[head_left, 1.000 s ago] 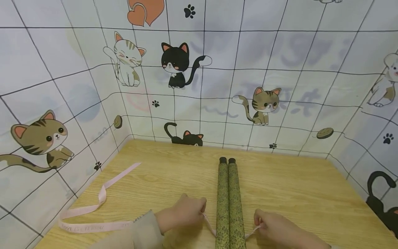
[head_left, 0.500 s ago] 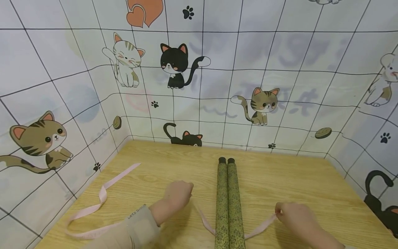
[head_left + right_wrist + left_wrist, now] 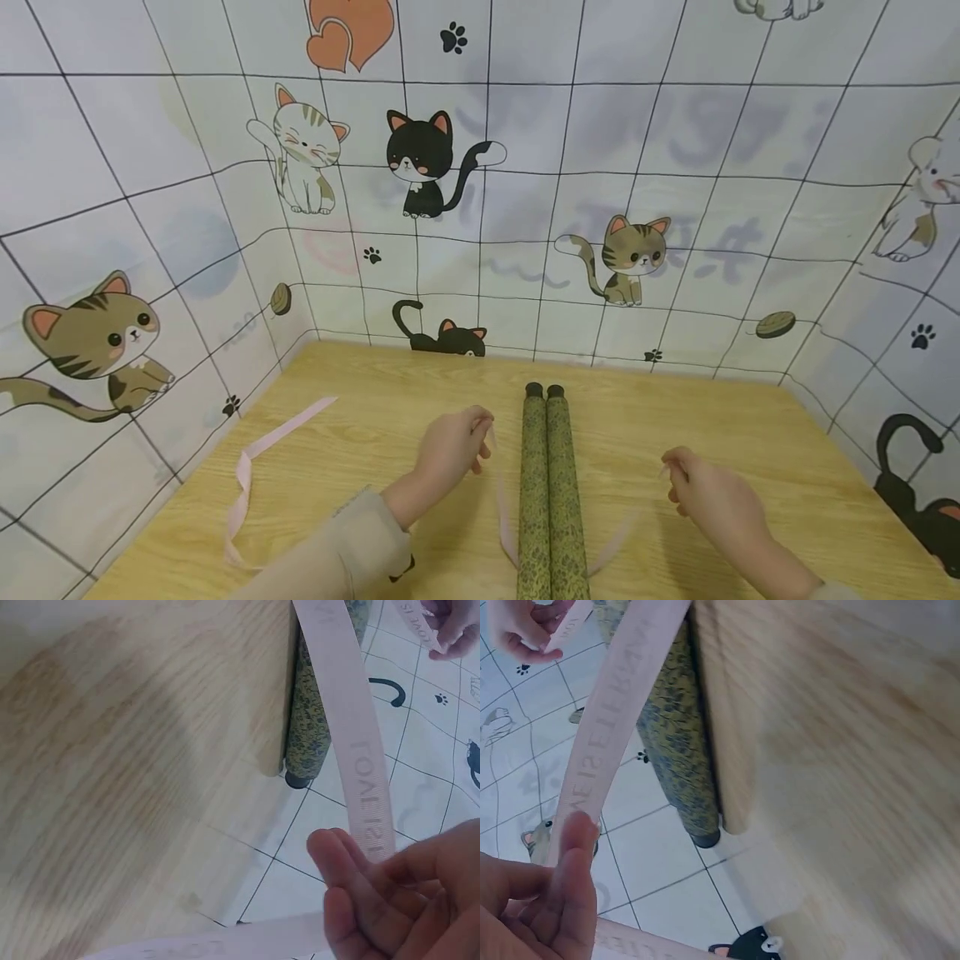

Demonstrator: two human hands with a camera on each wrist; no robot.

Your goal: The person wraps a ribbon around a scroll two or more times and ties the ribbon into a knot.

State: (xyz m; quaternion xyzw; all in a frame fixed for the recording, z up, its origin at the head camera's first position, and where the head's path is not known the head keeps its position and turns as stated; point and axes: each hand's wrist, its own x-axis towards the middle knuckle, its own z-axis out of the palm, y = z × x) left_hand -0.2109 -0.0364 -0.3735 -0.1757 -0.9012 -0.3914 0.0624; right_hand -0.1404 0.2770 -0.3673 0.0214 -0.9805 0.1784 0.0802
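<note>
Two long green floral-patterned rolls (image 3: 551, 492) with black ends lie side by side on the table. A pink ribbon (image 3: 504, 512) printed with letters passes beneath them, and its two sides rise left and right. My left hand (image 3: 453, 446) pinches one side of the ribbon (image 3: 615, 712), held up beside the rolls. On the right, my right hand (image 3: 716, 496) pinches the other side between thumb and fingers; the lettered ribbon (image 3: 360, 765) is taut there. Where the ribbon runs under the rolls is hidden.
A loose pink ribbon tail (image 3: 242, 483) curls over the left part of the wooden table (image 3: 397, 383). Cloth walls (image 3: 525, 208) with a grid and cartoon cats stand close at the back and both sides.
Both hands have lifted and moved away from the table front, and my right hand has moved outward to the right. The ribbon sides are drawn out longer; the left tail has shifted.
</note>
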